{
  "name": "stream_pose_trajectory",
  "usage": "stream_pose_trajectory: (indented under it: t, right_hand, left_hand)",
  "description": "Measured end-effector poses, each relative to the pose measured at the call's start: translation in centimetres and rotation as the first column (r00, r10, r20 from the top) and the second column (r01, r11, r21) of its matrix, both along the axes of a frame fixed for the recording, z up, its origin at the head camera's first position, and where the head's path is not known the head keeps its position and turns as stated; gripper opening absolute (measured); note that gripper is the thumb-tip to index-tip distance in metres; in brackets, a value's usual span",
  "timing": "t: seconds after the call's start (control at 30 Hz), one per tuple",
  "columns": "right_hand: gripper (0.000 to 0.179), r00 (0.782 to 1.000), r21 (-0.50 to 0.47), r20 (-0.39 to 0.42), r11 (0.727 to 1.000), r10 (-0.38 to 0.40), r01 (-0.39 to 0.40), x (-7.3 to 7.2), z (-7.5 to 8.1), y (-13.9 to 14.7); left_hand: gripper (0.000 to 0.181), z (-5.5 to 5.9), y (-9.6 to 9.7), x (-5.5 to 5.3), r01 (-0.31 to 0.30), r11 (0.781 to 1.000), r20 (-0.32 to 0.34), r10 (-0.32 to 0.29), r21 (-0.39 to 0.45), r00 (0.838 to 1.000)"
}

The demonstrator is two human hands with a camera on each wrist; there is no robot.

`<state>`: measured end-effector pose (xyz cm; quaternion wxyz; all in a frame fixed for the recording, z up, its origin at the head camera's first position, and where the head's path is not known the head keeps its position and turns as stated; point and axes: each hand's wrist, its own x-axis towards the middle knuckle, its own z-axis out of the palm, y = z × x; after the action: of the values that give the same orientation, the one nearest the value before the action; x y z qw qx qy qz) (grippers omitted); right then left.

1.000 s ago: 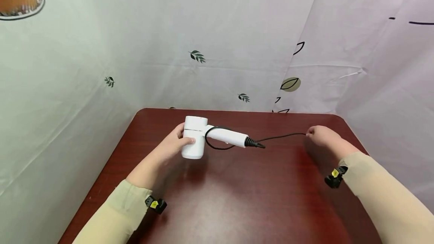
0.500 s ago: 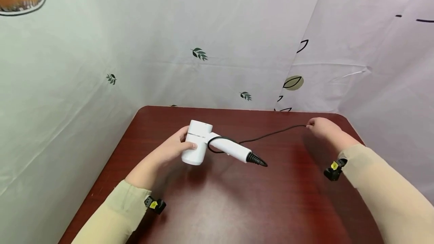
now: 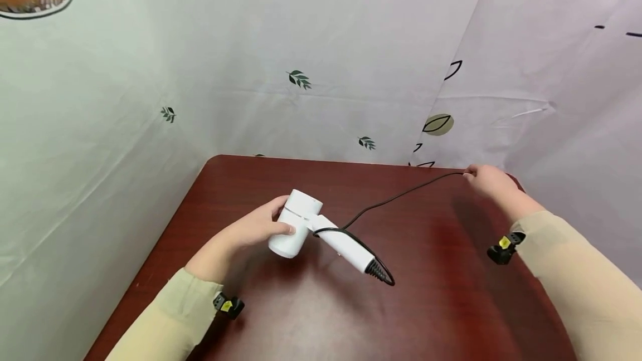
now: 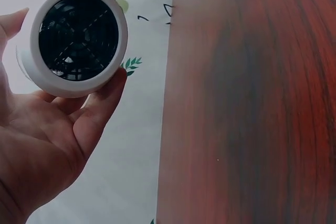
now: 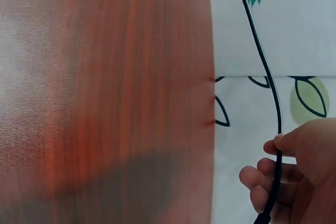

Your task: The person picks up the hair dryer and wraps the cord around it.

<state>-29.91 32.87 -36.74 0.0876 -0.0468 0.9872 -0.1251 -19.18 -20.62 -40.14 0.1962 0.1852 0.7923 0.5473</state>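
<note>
A white hair dryer (image 3: 346, 247) is held above the table by my left hand (image 3: 258, 224), its thumb and fingers around the barrel. The handle slants down to the right, ending in a black ribbed cord sleeve. In the left wrist view the dryer's round dark grille (image 4: 79, 38) faces the camera, with the palm (image 4: 47, 135) beneath it. The black cord (image 3: 401, 195) loops once over the handle, then rises to my right hand (image 3: 494, 183) at the far right. Thumb and forefinger pinch the cord (image 5: 262, 51) in the right wrist view, and a thicker black part hangs below.
The dark red-brown table (image 3: 426, 316) lies under both hands. A pale sheet (image 3: 331, 27) with printed leaves stands behind its far edge and along the sides. A small black camera (image 3: 229, 305) sits on the left cuff, another camera (image 3: 504, 247) on the right.
My right hand has moved up and slightly right with the cord. The hair dryer has tilted, its handle swinging downward, and the left hand has shifted slightly right and lower. The cord loop sits further along the handle.
</note>
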Motion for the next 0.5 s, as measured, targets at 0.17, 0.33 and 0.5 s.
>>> stream_pose_trajectory:
  t: [0.17, 0.33, 0.5]
  right_hand:
    - [0.041, 0.999, -0.002, -0.028, 1.0, -0.019, 0.018, 0.0, 1.1, -0.4]
    - [0.038, 0.995, -0.002, -0.099, 1.0, -0.02, 0.02, -0.3, 2.4, -1.1]
    - [0.038, 0.985, -0.003, -0.168, 1.0, -0.023, 0.023, -0.5, 4.1, -2.1]
  left_hand:
    - [0.07, -0.3, -0.3, 0.2, 0.035, 0.998, -0.018, -0.036, -0.052, 0.999]
    - [0.072, -0.4, -0.3, 0.4, 0.059, 0.992, -0.045, -0.065, -0.113, 0.997]
    - [0.073, -0.4, -0.2, 0.5, 0.073, 0.982, -0.051, -0.083, -0.174, 0.995]
